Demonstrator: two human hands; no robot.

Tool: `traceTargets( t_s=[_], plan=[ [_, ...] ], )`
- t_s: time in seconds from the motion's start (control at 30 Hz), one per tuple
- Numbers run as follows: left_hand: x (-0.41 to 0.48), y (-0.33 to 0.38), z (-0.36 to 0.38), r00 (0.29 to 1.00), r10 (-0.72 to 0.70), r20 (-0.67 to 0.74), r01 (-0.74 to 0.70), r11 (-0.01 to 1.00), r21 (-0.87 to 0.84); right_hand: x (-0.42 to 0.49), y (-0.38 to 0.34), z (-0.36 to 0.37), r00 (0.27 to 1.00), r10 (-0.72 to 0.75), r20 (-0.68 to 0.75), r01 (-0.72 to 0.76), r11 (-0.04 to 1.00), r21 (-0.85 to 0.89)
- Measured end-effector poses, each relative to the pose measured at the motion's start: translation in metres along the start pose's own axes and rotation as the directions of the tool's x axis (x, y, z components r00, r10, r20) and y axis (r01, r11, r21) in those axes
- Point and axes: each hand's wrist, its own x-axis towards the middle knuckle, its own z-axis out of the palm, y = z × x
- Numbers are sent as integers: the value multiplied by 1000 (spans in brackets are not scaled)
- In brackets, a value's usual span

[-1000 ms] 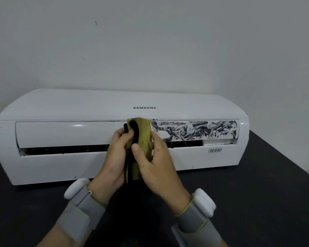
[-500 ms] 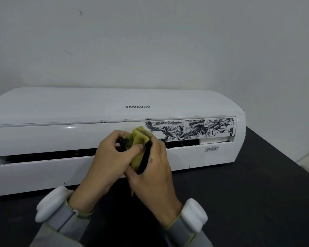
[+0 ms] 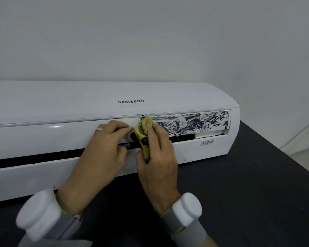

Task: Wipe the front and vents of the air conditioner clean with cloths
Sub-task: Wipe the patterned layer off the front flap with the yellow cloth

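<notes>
Cloth [image 3: 143,132] bunched under right hand [image 3: 157,154], against flap [image 3: 61,136].

The air conditioner [image 3: 78,107] is white with grey SAMSUNG lettering [image 3: 130,101] and black swirled smears [image 3: 194,123] on the right part of its flap, the cloth [image 3: 143,132] is yellow-green with black parts, the table [image 3: 248,184] is black and the wall [image 3: 150,41] is pale grey.

left hand [image 3: 103,148]: palm down, fingers extended flat | right hand [image 3: 157,154]: fingers curled closed, gripping
</notes>
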Motion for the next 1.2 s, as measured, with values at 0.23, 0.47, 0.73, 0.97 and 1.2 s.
traceTargets(
  t_s=[0.23, 0.47, 0.73, 0.97, 1.2],
  plan=[
    [-5, -17, 21, 978, 145, -148, -115, 974, 195, 9, -13, 17, 998, 13, 57, -4, 987, -162],
    [-5, -30, 28, 941, 209, -266, -176, 974, 144, 16, -18, 17, 997, -19, 78, 49, 916, -399],
    [-7, -36, 26, 900, 239, -363, -181, 966, 186, 20, -40, 20, 988, 101, 118, -1, 764, -646],
    [-8, -39, 29, 861, 276, -426, -195, 955, 226, 22, -42, 30, 969, 223, 105, -135, 837, -530],
    [-9, -41, 31, 844, 290, -451, -196, 950, 244, 28, -31, 26, 956, 276, 104, -197, 861, -469]
  ],
)
